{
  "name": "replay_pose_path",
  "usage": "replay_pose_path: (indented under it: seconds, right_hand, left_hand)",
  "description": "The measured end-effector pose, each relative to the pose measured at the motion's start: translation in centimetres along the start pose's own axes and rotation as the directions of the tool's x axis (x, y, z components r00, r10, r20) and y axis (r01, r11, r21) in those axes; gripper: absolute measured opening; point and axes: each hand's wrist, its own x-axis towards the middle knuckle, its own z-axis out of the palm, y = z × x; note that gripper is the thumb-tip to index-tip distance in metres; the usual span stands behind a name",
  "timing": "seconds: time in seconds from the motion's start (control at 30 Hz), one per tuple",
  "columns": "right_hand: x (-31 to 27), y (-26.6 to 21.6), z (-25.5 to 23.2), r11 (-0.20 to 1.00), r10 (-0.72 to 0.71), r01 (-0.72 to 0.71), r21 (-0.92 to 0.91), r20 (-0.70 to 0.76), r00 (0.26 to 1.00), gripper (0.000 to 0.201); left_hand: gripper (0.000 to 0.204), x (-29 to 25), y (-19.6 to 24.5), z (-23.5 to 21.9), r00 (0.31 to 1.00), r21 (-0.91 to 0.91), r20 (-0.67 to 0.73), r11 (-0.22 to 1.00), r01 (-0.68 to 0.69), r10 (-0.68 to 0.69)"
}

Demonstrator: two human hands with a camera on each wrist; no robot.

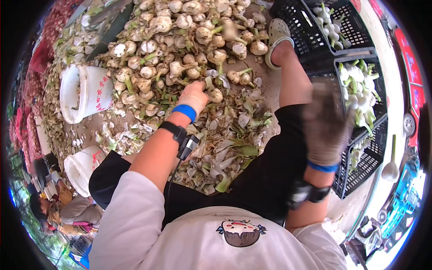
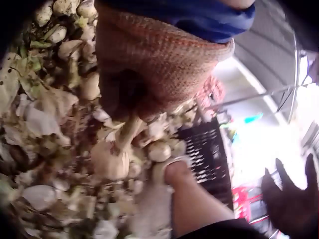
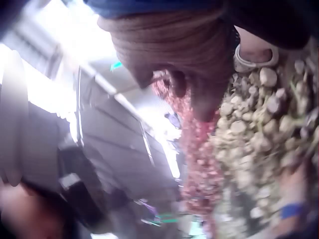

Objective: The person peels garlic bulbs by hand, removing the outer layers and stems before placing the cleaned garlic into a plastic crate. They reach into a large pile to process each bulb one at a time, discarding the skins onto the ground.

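My gloved left hand (image 1: 194,95) pinches a garlic bulb (image 1: 216,95) by its stem, low over the near edge of the garlic pile (image 1: 180,42). In the left wrist view the bulb (image 2: 110,162) hangs below the curled fingers, its stem running up into them. My right hand (image 1: 326,128), in a dirty knit glove, is blurred beside the black crate at the right. Its fingers (image 2: 286,181) stand spread apart in the left wrist view, and nothing shows in its grip. Trimmed white garlic (image 1: 360,92) with short green stems fills that crate.
Dry husks and leaves (image 1: 225,148) litter the ground between the legs. White buckets (image 1: 96,92) stand at the left. Another black crate (image 1: 355,29) holds garlic at the upper right. A loose bulb (image 1: 390,172) lies outside the crates. Red net sacks (image 1: 33,90) line the far left.
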Motion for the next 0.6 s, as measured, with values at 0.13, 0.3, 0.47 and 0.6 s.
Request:
replay_pose_path:
  seconds: [0.13,0.3,0.47,0.6]
  right_hand:
    - [-0.4,7.7,1.8,-0.348,0.192,0.221,-0.911,0.162,0.968,0.064]
    - [-1.0,10.2,3.5,-0.179,0.147,0.271,-0.946,0.247,0.958,0.064]
    - [-2.5,10.6,4.2,-0.235,0.197,0.377,-0.896,0.336,0.921,0.058]
    - [-3.6,10.5,4.6,-0.186,0.203,0.355,-0.916,0.317,0.926,0.06]
  left_hand:
    - [0.027,-4.5,0.9,-4.0,0.976,-0.827,0.071,0.559,-0.057,0.205]
    - [0.036,-10.1,1.5,-6.3,0.958,-0.93,0.089,0.366,-0.019,0.274]
    - [0.047,-14.1,1.7,-6.0,0.945,-0.738,-0.077,0.619,-0.269,0.318]
    - [0.038,-15.5,0.9,-7.2,0.878,-0.463,-0.162,0.751,-0.471,0.451]
